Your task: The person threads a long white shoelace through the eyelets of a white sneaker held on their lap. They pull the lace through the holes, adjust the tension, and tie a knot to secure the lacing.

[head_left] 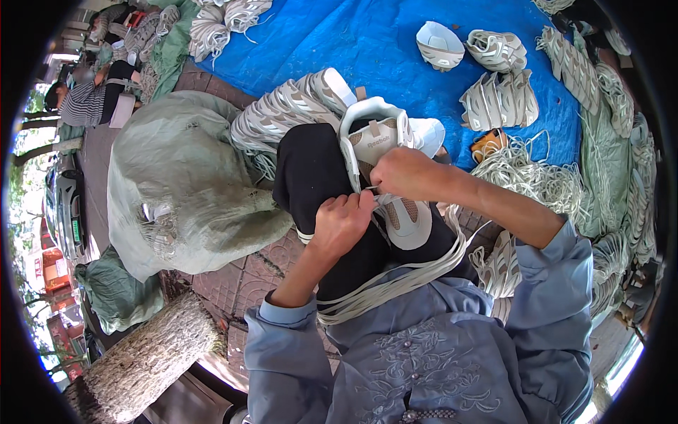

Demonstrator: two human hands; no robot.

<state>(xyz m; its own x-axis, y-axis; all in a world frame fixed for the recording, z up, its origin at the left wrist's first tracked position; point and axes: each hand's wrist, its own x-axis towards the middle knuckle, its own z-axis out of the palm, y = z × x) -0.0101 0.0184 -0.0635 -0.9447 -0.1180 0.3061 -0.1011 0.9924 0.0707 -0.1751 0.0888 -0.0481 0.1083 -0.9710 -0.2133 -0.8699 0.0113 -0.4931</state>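
A white and beige sneaker upper (385,141) rests on my black-trousered knee (311,177). My left hand (342,222) is closed on a thin white lace at the shoe's lower front. Just above it, my right hand (404,173) pinches the same lace at the eyelets. A bundle of white laces (395,279) drapes across my lap. My sleeves are blue-grey.
A stuffed grey-green sack (180,184) lies to the left, with stacked shoe uppers (282,106) behind the knee. More uppers (498,99) and loose laces (537,180) lie on a blue tarp (353,42). A tree trunk (141,364) stands lower left. A seated person (88,99) is far left.
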